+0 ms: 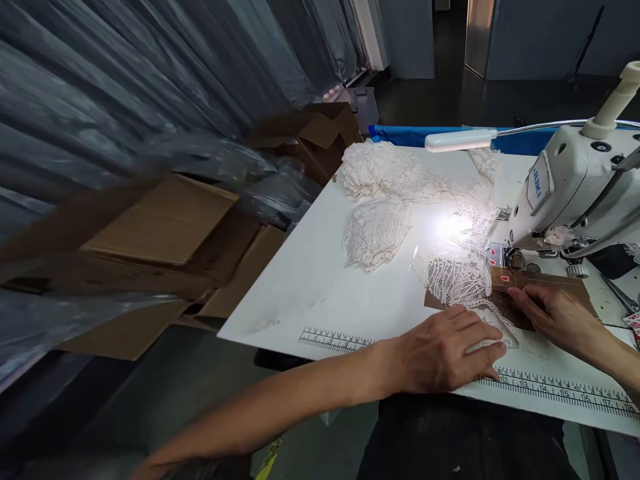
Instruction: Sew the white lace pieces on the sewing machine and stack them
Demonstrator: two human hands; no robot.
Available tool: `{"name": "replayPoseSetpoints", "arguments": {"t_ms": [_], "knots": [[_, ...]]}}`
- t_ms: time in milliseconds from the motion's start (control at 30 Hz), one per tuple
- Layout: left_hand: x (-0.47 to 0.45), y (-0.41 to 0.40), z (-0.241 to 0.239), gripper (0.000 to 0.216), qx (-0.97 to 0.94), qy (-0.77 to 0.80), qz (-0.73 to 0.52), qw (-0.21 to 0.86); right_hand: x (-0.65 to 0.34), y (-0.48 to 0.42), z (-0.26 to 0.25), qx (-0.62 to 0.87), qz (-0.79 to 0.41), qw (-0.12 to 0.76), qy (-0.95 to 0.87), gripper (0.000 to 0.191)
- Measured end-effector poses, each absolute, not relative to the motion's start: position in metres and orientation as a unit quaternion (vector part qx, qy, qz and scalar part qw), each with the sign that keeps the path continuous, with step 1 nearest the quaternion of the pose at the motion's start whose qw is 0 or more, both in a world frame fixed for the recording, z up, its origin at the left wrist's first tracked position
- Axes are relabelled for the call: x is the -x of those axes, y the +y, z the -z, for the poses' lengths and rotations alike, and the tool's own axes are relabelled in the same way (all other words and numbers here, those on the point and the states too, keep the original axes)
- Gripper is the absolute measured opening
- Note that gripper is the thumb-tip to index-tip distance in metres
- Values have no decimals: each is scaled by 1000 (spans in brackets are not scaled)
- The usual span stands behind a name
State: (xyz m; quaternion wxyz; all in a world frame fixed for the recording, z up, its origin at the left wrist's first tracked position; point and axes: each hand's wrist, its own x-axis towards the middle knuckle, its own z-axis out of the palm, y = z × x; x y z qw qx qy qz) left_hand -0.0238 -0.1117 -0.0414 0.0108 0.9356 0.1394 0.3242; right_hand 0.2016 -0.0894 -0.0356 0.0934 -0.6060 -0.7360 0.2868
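White lace fabric [453, 280] lies under the lamp's bright spot, its near end running to the front of the sewing table. My left hand [450, 350] is on that near end, fingers bent and closed on the lace. To its right, my right hand [555, 312] pinches thin dark tweezers [500, 293], their tips pointing left at the lace edge. A brown plate [560, 287] sits beneath the right fingers. Just beyond is the sewing machine [560, 193], its presser foot [511, 259] beside small red-marked labels [494, 253].
Bunched lace [380, 173] is heaped at the table's back left. A white lamp [460, 140] hangs above it. Scissors [620, 293] lie at the right. A printed ruler [560, 387] runs along the front edge. Open cardboard boxes [165, 220] stand left of the table.
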Motion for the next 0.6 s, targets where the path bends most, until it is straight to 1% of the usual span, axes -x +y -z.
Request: {"name": "replayPoseSetpoints", "arguments": {"t_ms": [100,267,500,600], "knots": [[28,-107,44,29,-934,168,-317,10,-199,-88,31,602,-288,56,-743,74],[31,-109,52,33,-949,158,-268,58,-194,-88,24,588,-311,28,-746,75],[30,-110,53,31,-950,149,-259,91,-189,-86,24,590,-350,25,-727,80],[30,-109,55,29,-948,150,-264,97,-186,-85,26,580,-353,45,-732,79]]}}
